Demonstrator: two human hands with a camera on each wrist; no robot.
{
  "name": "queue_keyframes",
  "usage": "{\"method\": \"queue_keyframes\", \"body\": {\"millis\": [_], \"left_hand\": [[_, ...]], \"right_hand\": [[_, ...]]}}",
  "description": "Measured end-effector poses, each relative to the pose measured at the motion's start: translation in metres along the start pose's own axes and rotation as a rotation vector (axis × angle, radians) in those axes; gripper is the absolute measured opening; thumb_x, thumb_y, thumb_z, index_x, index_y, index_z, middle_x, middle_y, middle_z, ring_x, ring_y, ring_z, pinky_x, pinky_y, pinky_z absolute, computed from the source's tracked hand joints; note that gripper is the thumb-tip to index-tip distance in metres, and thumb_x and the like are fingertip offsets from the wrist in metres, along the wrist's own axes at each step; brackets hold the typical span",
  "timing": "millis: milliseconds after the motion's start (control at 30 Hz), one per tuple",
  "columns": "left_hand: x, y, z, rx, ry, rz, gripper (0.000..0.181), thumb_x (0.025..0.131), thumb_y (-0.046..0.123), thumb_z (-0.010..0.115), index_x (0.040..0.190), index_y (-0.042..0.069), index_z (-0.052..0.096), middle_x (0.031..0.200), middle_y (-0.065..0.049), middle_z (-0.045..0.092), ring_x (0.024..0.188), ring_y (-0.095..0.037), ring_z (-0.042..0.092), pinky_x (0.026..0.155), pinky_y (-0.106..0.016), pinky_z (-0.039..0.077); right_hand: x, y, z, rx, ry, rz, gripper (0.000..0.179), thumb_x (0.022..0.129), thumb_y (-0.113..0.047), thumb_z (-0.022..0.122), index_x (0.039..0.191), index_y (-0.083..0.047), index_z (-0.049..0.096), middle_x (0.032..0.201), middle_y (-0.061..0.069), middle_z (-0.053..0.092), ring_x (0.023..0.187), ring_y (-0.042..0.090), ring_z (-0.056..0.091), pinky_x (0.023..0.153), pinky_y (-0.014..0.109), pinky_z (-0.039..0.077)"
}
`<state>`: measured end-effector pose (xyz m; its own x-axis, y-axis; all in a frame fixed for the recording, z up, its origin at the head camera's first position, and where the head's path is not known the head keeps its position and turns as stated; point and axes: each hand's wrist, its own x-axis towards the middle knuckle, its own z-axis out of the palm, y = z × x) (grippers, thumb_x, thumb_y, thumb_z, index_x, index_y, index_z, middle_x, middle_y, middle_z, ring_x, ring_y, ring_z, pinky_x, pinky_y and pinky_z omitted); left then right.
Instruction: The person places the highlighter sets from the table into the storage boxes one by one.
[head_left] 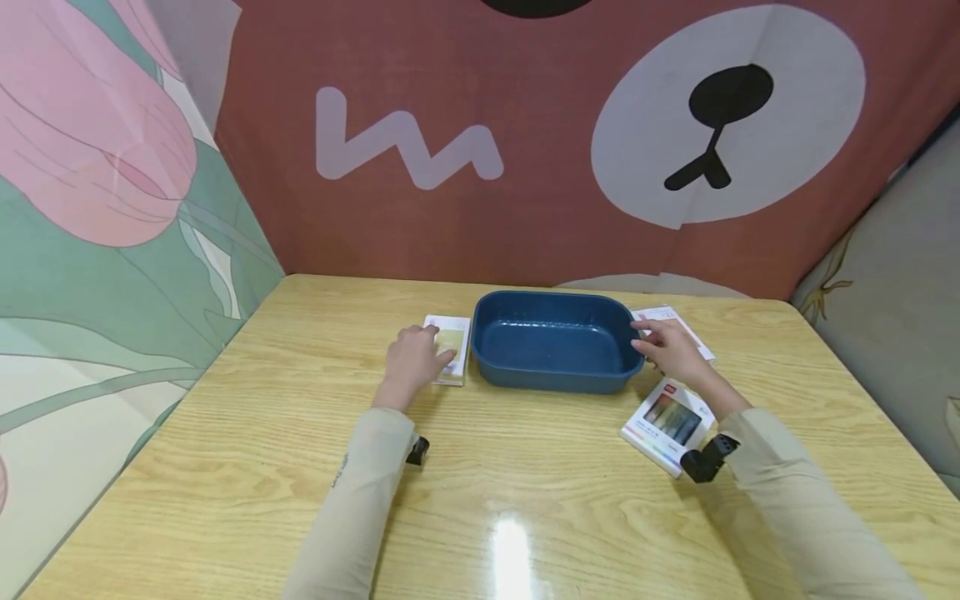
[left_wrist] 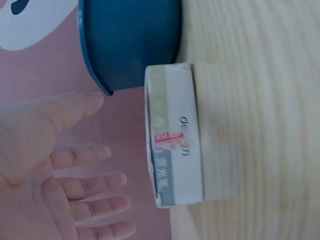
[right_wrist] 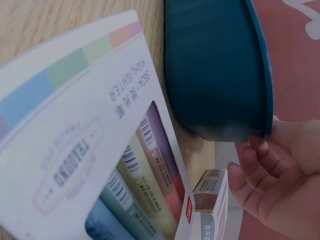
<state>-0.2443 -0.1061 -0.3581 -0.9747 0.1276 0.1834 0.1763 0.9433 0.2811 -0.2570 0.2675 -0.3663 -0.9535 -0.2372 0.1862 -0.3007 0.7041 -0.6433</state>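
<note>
Item: blue tub (head_left: 555, 380), 12 o'clock on table (head_left: 450, 483), long axis 9-to-3. We log it at 3 o'clock from left hand (head_left: 412, 357), fingers spread, holding nothing. Right hand (head_left: 672, 350), nearer: fingers bent at its 3 o'clock end; whether gripping, we cannot tell.

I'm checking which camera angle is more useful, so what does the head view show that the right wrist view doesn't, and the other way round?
Only the head view shows the left grip, the white box with a yellowish panel near it, the inner floor of the blue bin, and the printed black nose.

Only the right wrist view shows legible HIGHLIGHTER lettering and barcodes on the pens.

Both show the bin, the right grip, the highlighter box and the farther box.
</note>
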Motion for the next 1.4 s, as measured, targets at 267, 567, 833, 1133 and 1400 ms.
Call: {"method": "queue_keyframes", "body": {"millis": [267,567,833,1133,1400], "left_hand": [[0.003,-0.006,0.004,-0.034,-0.144,-0.093,0.062,0.08,0.042,0.063,0.12,-0.004,0.051,0.108,-0.024,0.05,0.096,-0.038,0.049,0.075,-0.048,0.043],[0.007,-0.004,0.007,-0.121,-0.305,-0.189,0.073,0.081,0.045,0.061,0.128,-0.007,0.04,0.118,-0.028,0.043,0.106,-0.042,0.044,0.084,-0.051,0.038],[0.011,-0.003,0.013,-0.138,-0.319,-0.215,0.07,0.08,0.046,0.062,0.119,-0.01,0.044,0.11,-0.027,0.051,0.1,-0.04,0.05,0.083,-0.047,0.041],[0.014,-0.001,0.019,-0.118,-0.312,-0.258,0.082,0.078,0.048,0.062,0.128,-0.01,0.033,0.113,-0.028,0.05,0.103,-0.041,0.048,0.082,-0.048,0.041],[0.015,0.007,0.018,-0.104,-0.271,-0.309,0.072,0.074,0.044,0.067,0.118,-0.006,0.04,0.101,-0.024,0.054,0.092,-0.037,0.054,0.075,-0.045,0.044]], "right_hand": [[0.0,-0.001,0.0,0.026,-0.009,0.038,0.036,0.089,-0.002,0.054,0.118,0.017,0.046,0.071,0.017,0.058,0.047,0.025,0.049,0.041,0.027,0.04],[-0.002,-0.002,0.001,0.022,-0.003,0.052,0.036,0.089,-0.002,0.053,0.118,0.017,0.046,0.07,0.015,0.057,0.046,0.028,0.048,0.04,0.026,0.039],[-0.001,-0.003,0.001,0.011,-0.007,0.078,0.037,0.089,-0.004,0.053,0.12,0.015,0.046,0.069,0.012,0.055,0.05,0.026,0.049,0.042,0.028,0.041],[-0.002,-0.005,0.001,0.009,-0.013,0.09,0.038,0.089,-0.005,0.054,0.12,0.016,0.045,0.061,0.008,0.052,0.051,0.026,0.049,0.042,0.027,0.041],[-0.001,-0.004,0.002,0.03,-0.012,0.1,0.038,0.089,-0.002,0.053,0.121,0.016,0.044,0.056,0.006,0.049,0.051,0.024,0.05,0.042,0.025,0.041]]}}
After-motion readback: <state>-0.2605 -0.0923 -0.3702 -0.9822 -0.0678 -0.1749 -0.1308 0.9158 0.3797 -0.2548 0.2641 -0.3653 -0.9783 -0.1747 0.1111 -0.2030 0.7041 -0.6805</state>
